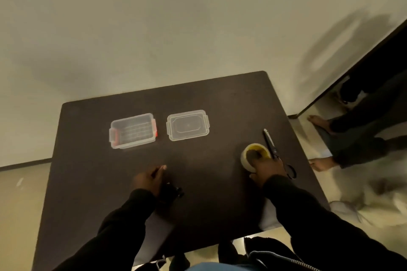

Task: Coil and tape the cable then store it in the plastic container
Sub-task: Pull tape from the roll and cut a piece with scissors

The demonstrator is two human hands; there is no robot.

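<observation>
A dark cable [170, 191] lies bunched on the dark table [209, 193] under my left hand [148, 180], which is closed on it; its plug ends stick out to the right of the wrist. My right hand [265, 168] grips a roll of clear tape [253, 156] with a yellowish core, fingers inside the core. The clear plastic container [132, 131] with red latches stands open at the back left. Its clear lid [187, 125] lies flat just to its right.
Black scissors [275, 152] lie on the table right beside the tape roll, blades pointing away. A mirror at the right shows a person's legs and bare feet [319, 163]. Pale floor surrounds the table; dark clothing hangs at its near edge.
</observation>
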